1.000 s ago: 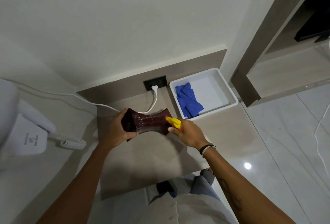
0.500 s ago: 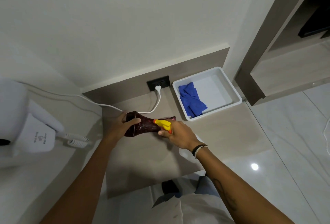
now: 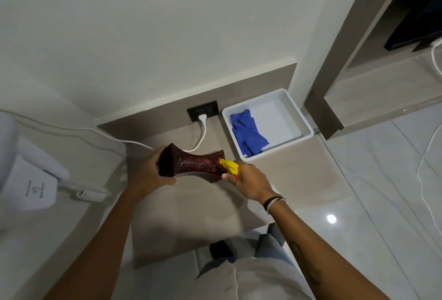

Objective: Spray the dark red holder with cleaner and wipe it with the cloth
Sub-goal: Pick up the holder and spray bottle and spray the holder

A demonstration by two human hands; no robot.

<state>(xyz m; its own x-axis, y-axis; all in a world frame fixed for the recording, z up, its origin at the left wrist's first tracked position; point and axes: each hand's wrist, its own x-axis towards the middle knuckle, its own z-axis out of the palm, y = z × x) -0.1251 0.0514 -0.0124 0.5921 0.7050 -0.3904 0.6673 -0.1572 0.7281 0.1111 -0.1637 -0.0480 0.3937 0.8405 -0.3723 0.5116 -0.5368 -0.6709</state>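
Observation:
The dark red holder [image 3: 191, 163], waisted and glittery, lies on its side above the beige counter [image 3: 186, 216]. My left hand [image 3: 149, 175] grips its left end. My right hand [image 3: 248, 180] is closed around a spray bottle whose yellow nozzle [image 3: 229, 165] points at the holder's right end, almost touching it. The bottle's body is hidden under my hand. The blue cloth [image 3: 247, 135] lies crumpled in the left part of a white tray [image 3: 299, 118] at the counter's back right.
A white cable [image 3: 203, 132] runs from a black wall socket [image 3: 203, 110] leftward behind the holder. A white wall-mounted dryer [image 3: 31, 180] with a coiled cord sits at left. Glossy tiled floor lies to the right, with a wooden shelf unit [image 3: 334, 98] beyond.
The holder has been turned in my left hand, its open left end now more towards me. The spray nozzle stays at the holder's right end.

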